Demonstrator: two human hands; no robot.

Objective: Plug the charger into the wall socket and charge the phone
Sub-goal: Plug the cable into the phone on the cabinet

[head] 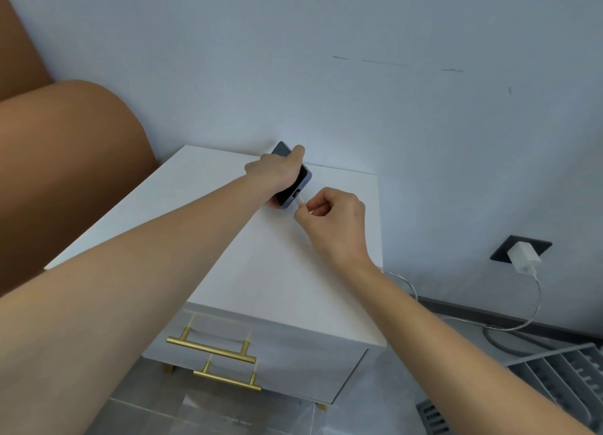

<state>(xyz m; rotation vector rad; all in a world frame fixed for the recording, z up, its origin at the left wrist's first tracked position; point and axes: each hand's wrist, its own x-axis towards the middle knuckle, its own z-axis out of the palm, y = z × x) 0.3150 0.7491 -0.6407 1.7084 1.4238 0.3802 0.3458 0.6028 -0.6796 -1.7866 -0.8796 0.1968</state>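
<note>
a person's left hand (pixel 277 173) grips a dark phone (pixel 293 181) from above at the far edge of a white bedside cabinet (pixel 277 271), tilting it up off the top, close to the pale wall (pixel 359 59). the right hand (pixel 332 219) pinches the white cable plug (pixel 301 201) between thumb and fingertip, its tip at the phone's near end; whether it is fully seated cannot be told. the hand hides the cable where it leaves the plug. to the right, low on the wall, a white charger (pixel 523 256) sits in a dark wall socket (pixel 502 251), and its cable (pixel 535 304) loops down across the grey floor (pixel 424 369) and back up behind the right wrist. the cabinet front shows 2 drawers with 2 brass handles (pixel 212 349). a tan padded headboard (pixel 65 173) fills the left side. a grey slatted rack (pixel 561 379) lies on the floor at the near right, beside a floor vent (pixel 432 416). both bare forearms reach in from the near edge.
</note>
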